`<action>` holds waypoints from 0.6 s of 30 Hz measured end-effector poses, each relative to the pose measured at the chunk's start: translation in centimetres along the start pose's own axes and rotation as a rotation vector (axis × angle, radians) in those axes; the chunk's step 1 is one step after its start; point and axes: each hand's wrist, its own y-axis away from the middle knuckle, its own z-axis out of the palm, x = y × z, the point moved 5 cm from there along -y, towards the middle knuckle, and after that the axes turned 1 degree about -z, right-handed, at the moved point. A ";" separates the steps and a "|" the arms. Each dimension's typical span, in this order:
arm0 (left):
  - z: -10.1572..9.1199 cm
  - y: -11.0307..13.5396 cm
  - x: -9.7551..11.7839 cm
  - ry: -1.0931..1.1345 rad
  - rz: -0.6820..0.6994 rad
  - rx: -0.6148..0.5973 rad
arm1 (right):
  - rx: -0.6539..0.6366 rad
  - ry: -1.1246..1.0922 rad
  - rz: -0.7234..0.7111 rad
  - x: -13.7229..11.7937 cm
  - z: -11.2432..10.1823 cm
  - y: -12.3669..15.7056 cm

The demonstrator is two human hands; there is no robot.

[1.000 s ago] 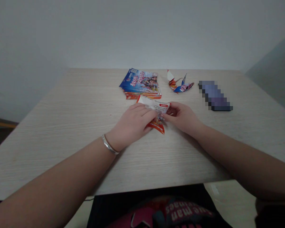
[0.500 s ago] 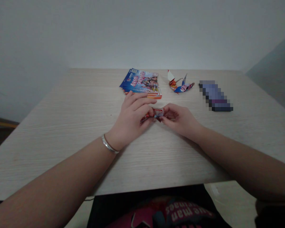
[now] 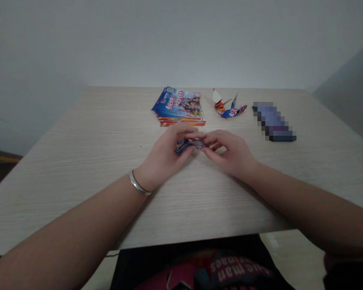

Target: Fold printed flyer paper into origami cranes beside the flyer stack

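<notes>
Between both hands is a small piece of folded printed paper [image 3: 181, 146], dark blue with bits of yellow and red, held just above the table. My left hand [image 3: 169, 151] pinches its left side, thumb in front and fingers curled over behind. On the other end, my right hand [image 3: 230, 151] grips the paper's tip between thumb and fingertips. The fingertips of the two hands meet, and they hide part of the paper. A silver bangle [image 3: 138, 184] circles my left wrist.
Just beyond my hands lies a fanned stack of printed leaflets [image 3: 178, 105]. Two folded paper cranes [image 3: 234, 112] sit to its right, one orange and one blue. A dark phone [image 3: 274, 121], pixelated, rests farther right on the pale wooden table [image 3: 93, 161].
The paper has turned in my fingers: its red and white face showed before, a dark blue one now. My left fingers have drawn down toward the right hand.
</notes>
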 end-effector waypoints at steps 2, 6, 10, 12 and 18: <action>0.0 -0.2 0.3 -0.037 0.042 -0.023 | 0.015 0.091 -0.020 -0.3 -0.1 0.0; -0.6 -0.8 1.7 -0.209 0.150 -0.023 | 0.044 0.252 -0.068 -1.0 -0.5 0.0; -1.4 -1.1 1.9 -0.317 0.049 0.102 | 0.088 0.294 -0.086 -1.2 -0.9 -0.1; -1.3 -1.1 1.5 -0.252 -0.012 0.103 | 0.090 0.286 -0.088 -1.1 -0.9 0.0; -0.9 -0.8 0.6 -0.129 -0.039 0.078 | 0.068 0.192 -0.016 -0.2 -0.7 -0.1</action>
